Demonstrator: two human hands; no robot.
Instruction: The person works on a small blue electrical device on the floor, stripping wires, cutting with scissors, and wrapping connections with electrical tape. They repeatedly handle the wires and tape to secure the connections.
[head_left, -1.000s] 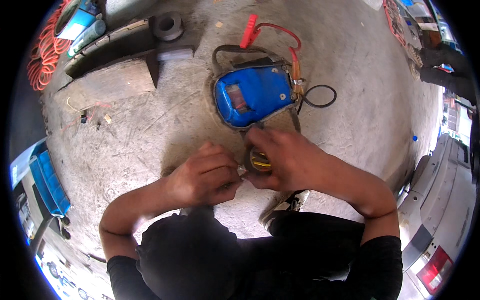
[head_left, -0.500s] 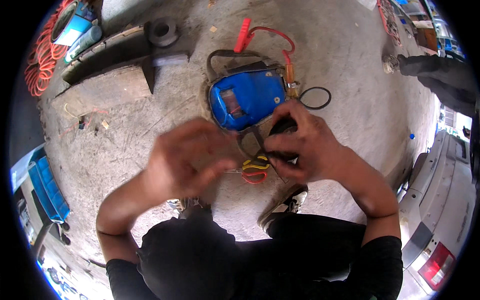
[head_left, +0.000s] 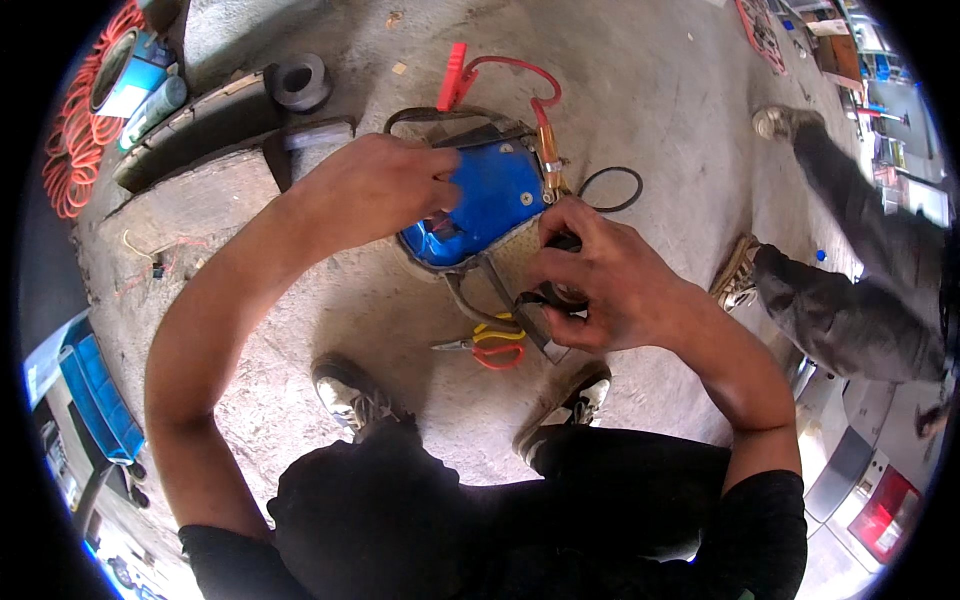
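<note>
Crouched over the blue box unit (head_left: 485,200) on the concrete, my left hand (head_left: 375,185) rests loosely curled on its near-left edge while my right hand (head_left: 590,275), just right of it, pinches a black strap (head_left: 545,300), so I'd guess feeding that strap through needs both hands steady.

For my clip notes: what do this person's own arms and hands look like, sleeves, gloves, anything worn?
Both hands, the left hand and the right hand, are bare: no gloves, and no rings or watch that I can make out. The forearms are uncovered. Black sleeves end near the elbows, part of a black top.
</note>
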